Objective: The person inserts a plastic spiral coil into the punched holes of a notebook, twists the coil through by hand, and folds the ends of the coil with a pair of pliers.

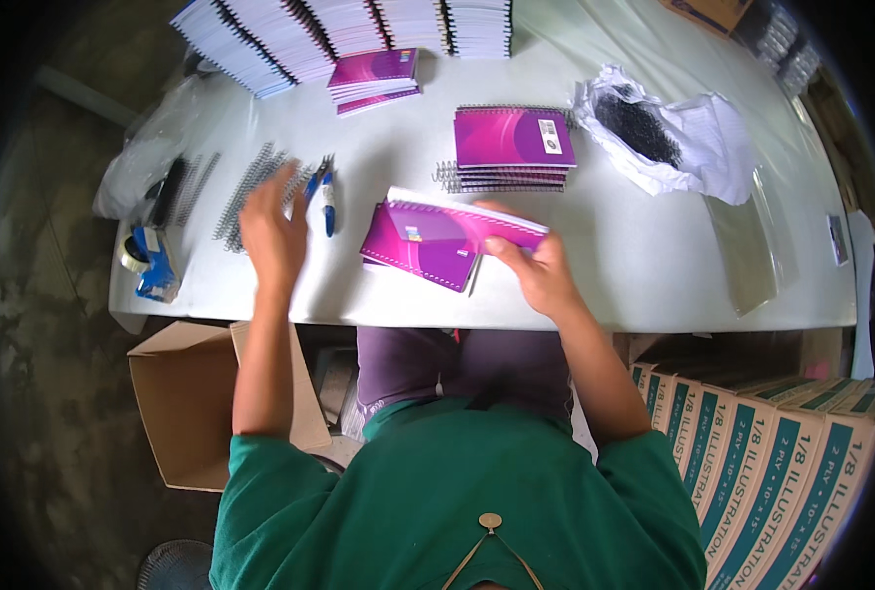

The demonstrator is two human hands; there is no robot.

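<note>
My right hand [534, 268] grips a thin purple notebook [444, 224] by its right end, thumb on top. Small holes run along the notebook's edge, with no coil through them. Beneath it, other purple notebooks [439, 265] lie on the table near the front edge. My left hand [275, 234] is over a group of grey spiral binding coils [251, 187], its fingers stretched out and apart. Whether its fingertips touch a coil I cannot tell. Just right of that hand lie blue-handled pliers [328, 202] and a second blue-handled tool [312, 185].
Coil-bound purple notebooks [512, 140] are stacked beyond my right hand, near black coils in white wrapping [639, 133]. More purple notebooks [374, 77] sit before tall book stacks [482, 29]. A blue tape dispenser [154, 265] is at left. Cardboard boxes [184, 408] stand below the table.
</note>
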